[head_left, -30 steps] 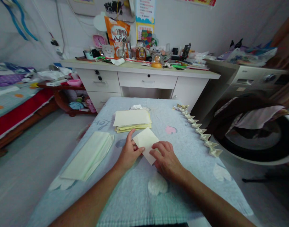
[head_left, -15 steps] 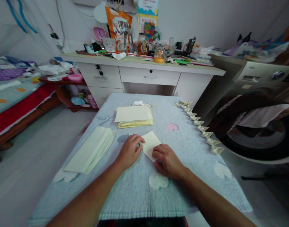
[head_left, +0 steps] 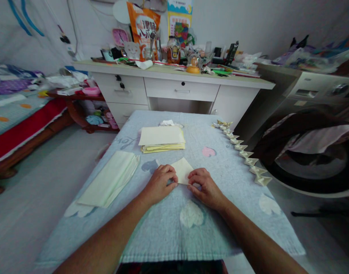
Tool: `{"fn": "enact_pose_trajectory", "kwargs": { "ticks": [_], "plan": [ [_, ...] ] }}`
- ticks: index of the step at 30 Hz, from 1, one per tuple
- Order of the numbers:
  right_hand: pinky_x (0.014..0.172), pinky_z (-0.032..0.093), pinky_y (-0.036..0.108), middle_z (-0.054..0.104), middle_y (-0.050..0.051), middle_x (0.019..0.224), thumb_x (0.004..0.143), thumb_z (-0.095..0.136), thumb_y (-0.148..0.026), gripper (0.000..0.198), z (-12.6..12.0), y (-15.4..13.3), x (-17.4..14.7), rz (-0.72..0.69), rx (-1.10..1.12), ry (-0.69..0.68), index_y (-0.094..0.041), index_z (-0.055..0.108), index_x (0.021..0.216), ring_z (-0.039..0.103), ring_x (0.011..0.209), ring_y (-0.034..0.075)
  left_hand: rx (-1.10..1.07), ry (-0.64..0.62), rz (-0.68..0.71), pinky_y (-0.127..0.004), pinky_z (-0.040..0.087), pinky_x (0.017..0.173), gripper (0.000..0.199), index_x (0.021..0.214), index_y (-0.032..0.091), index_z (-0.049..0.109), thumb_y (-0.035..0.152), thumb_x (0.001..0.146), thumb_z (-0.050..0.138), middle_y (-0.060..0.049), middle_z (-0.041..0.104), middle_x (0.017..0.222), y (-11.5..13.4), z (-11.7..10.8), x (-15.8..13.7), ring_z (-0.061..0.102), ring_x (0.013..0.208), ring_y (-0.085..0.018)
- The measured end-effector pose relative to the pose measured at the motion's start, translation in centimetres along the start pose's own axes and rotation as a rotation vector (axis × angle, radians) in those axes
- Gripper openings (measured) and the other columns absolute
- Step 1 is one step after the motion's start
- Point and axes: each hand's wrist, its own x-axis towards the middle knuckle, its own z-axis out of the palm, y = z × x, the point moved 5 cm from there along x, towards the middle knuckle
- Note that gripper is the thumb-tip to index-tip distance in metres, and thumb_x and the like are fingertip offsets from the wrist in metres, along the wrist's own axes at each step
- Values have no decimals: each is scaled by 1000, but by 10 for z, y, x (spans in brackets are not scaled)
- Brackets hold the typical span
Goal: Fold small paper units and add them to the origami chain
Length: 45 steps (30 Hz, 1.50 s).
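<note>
Between my hands lies a small cream sheet of paper (head_left: pixel 182 170), its near edge folded up and its far corner pointing away from me. My left hand (head_left: pixel 163 180) pinches the left end of the near edge between thumb and fingers. At the right end, my right hand (head_left: pixel 204 187) grips the paper the same way. Beyond them sits a stack of cream and yellow paper (head_left: pixel 162 137). To the left is a pale green folded bundle of paper (head_left: pixel 110 179). A row of folded paper pieces (head_left: pixel 245 154) runs along the table's right side.
A blue patterned cloth (head_left: pixel 163 236) covers the table. Behind stands a white desk (head_left: pixel 181 91) crowded with jars, a snack bag (head_left: pixel 143 28) and small items. On the right is a washing machine (head_left: pixel 314 89) with its door open and clothes in it; a bed (head_left: pixel 17 114) stands left.
The near corner of the paper has been folded up, leaving a straight near edge. Both hands have shifted to the two ends of that edge.
</note>
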Motion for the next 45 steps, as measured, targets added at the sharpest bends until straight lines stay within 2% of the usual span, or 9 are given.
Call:
{"fn": "enact_pose_trajectory", "kwargs": {
  "ticks": [3, 7, 13, 19, 29, 39, 41, 45],
  "plan": [
    [89, 34, 38, 63, 5, 97, 87, 56, -26, 13, 0, 2, 2, 23, 37, 14, -21, 67, 84, 52, 97, 21, -12, 14, -4, -37, 40, 89, 6, 75, 21, 66, 19, 77, 60, -4, 58, 97, -1, 0, 0, 51, 99, -22],
    [87, 35, 38, 63, 5, 92, 88, 53, -23, 18, 2, 8, 3, 83, -6, 68, -20, 67, 76, 51, 93, 20, -3, 38, -21, -37, 40, 89, 5, 76, 20, 65, 18, 77, 60, -4, 57, 95, -1, 0, 0, 51, 97, -21],
    [85, 35, 38, 60, 7, 92, 79, 63, -17, 12, 3, 11, 4, 182, -131, 165, -18, 65, 67, 49, 93, 22, 35, 70, -38, -36, 40, 84, 4, 75, 19, 61, 19, 78, 58, -4, 56, 91, 2, 1, 1, 51, 92, -21],
    [82, 34, 40, 59, 6, 90, 74, 66, -19, 16, 4, 13, 5, 271, -182, 229, -18, 61, 59, 47, 92, 23, 120, 112, -59, -36, 40, 82, 5, 73, 19, 58, 18, 78, 57, -5, 55, 88, 3, 4, 3, 49, 89, -22],
    [81, 33, 36, 58, 6, 92, 73, 68, -22, 15, 7, 18, 7, 347, -266, 198, -18, 61, 60, 46, 93, 23, 126, 121, -78, -35, 40, 82, 4, 72, 19, 58, 17, 75, 60, -3, 54, 88, 1, 6, 3, 49, 89, -21],
    [81, 33, 35, 58, 5, 91, 74, 67, -22, 15, 7, 16, 7, 366, -295, 192, -18, 61, 62, 45, 92, 22, 88, 118, -101, -35, 40, 84, 3, 73, 19, 60, 18, 75, 62, -3, 55, 89, -3, 6, 4, 49, 91, -21],
    [81, 33, 34, 58, 5, 91, 75, 66, -22, 15, 7, 16, 8, 369, -302, 191, -18, 60, 62, 45, 92, 22, 88, 112, -100, -36, 40, 85, 2, 76, 19, 62, 17, 75, 62, -3, 56, 91, -3, 6, 4, 49, 92, -21],
    [81, 33, 34, 58, 5, 91, 76, 65, -23, 15, 7, 16, 8, 373, -316, 185, -18, 61, 63, 45, 92, 21, 80, 62, -60, -37, 39, 89, 25, 98, 25, 68, 14, 78, 59, -4, 57, 101, -1, 9, 3, 49, 99, -22]
  ]
}}
